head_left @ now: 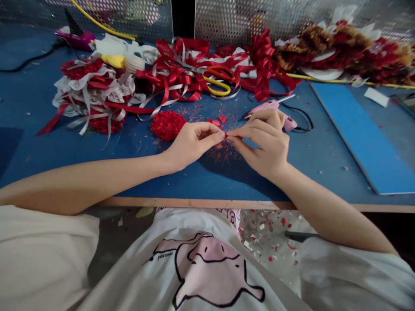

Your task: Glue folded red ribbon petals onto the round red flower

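My left hand (194, 142) and my right hand (267, 140) meet over the table, both pinching a tiny red piece (226, 135), seemingly ribbon, between their fingertips. Most of that piece is hidden by the fingers. Just behind my left hand lies a fluffy red pom-pom (167, 125). Several small red ribbon scraps (217, 121) rest on the table past the fingertips. A pink glue gun (289, 124) lies behind my right hand, partly covered by it.
Red and silver ribbons (194, 88) heap along the back, with scissors (220, 86) on top. Lace and ribbon decorations (97, 86) sit left; brown and red ones (343, 52) back right. A blue board (366, 138) lies right. The wooden table edge (194, 202) runs in front of me.
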`<control>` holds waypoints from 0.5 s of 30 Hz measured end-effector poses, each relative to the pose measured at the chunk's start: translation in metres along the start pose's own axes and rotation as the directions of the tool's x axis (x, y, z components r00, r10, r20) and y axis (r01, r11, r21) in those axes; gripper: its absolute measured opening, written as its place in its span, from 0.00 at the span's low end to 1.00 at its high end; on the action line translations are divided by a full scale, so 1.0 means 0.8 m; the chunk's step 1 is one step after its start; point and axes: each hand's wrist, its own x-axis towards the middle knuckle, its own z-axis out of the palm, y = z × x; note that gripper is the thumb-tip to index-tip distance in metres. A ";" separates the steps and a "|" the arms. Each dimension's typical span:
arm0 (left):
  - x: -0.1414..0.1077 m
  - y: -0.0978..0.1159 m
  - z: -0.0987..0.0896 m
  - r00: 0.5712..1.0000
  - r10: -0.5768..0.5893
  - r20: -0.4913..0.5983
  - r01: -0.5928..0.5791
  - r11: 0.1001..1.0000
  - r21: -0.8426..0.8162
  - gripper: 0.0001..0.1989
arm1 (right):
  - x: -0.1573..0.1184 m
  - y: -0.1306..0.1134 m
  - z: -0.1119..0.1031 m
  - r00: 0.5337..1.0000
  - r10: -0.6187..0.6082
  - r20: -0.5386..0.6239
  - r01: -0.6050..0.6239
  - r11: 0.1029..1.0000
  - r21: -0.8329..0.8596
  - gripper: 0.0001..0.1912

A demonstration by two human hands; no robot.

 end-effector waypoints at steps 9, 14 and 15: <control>0.000 -0.003 -0.001 1.000 0.013 0.001 -0.013 1.000 -0.011 0.14 | 0.003 -0.005 0.001 0.999 0.048 0.004 -0.048 0.992 0.116 0.07; 0.001 -0.002 -0.001 0.999 0.034 0.028 -0.034 0.999 -0.025 0.11 | 0.003 -0.006 0.002 0.994 0.090 0.068 -0.101 0.979 0.177 0.08; 0.001 -0.001 -0.001 0.999 0.033 0.034 -0.032 0.999 -0.022 0.11 | 0.003 -0.005 0.003 0.993 0.094 0.067 -0.105 0.976 0.190 0.08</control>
